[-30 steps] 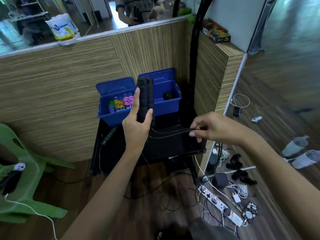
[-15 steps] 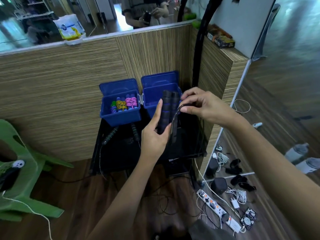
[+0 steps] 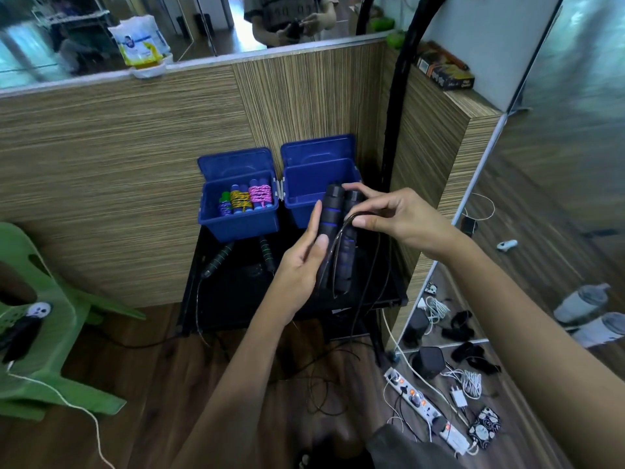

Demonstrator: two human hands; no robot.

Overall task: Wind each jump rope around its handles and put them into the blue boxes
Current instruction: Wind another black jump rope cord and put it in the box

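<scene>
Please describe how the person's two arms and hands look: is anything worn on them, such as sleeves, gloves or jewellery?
Both forearms are bare up to the frame edge: no sleeves show. The left hand and the right hand wear no gloves, and no ring, watch or bracelet can be seen. The fingernails look short and unpainted.

Striped wood-grain partition (image 3: 135,157) ran behind a low black table (image 3: 230,299), mirror strip (image 3: 50,45) above it. Dark wood floor (image 3: 189,401). Green plastic chair (image 3: 44,350) stood left. Power strip (image 3: 419,401) and tangled white cables (image 3: 470,380) lay right. Daylight was dim, cool.
</scene>
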